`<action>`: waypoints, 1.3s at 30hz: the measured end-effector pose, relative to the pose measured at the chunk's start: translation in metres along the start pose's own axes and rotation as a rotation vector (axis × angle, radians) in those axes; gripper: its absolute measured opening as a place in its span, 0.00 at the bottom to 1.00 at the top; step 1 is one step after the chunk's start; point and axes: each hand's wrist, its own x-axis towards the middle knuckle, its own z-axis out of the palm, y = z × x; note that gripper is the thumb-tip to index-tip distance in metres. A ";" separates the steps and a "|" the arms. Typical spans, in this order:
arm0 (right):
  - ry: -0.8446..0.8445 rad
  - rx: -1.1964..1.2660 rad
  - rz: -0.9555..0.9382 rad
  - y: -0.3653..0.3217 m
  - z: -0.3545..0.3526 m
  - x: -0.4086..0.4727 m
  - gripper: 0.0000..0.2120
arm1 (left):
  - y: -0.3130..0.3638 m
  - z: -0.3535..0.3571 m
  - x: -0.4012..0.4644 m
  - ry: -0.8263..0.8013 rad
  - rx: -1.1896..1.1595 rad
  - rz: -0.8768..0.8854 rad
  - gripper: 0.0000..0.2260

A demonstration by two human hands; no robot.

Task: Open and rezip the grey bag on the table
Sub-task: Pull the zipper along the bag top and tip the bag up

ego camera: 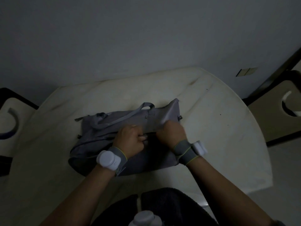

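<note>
Head camera, looking steeply down, close over table (211,128)

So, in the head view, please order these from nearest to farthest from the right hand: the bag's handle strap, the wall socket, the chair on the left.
From the right hand:
1. Handle strap, just beyond it on the grey bag.
2. Wall socket, far right.
3. Chair, far left edge.

bag (123,139) on table (211,128), chairs (273,121) beside
</note>
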 end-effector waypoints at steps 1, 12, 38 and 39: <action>0.014 0.012 0.067 0.013 -0.007 0.006 0.12 | -0.005 -0.005 0.002 0.029 -0.007 -0.023 0.05; -0.073 0.442 0.238 0.088 0.024 0.014 0.24 | -0.018 -0.013 0.010 0.064 0.003 -0.137 0.05; 0.076 0.294 -0.335 0.044 0.029 0.013 0.09 | 0.015 -0.017 0.113 -0.203 0.234 0.187 0.10; 0.085 0.338 -0.315 0.040 0.020 0.019 0.10 | 0.015 -0.027 0.119 -0.150 0.193 0.189 0.11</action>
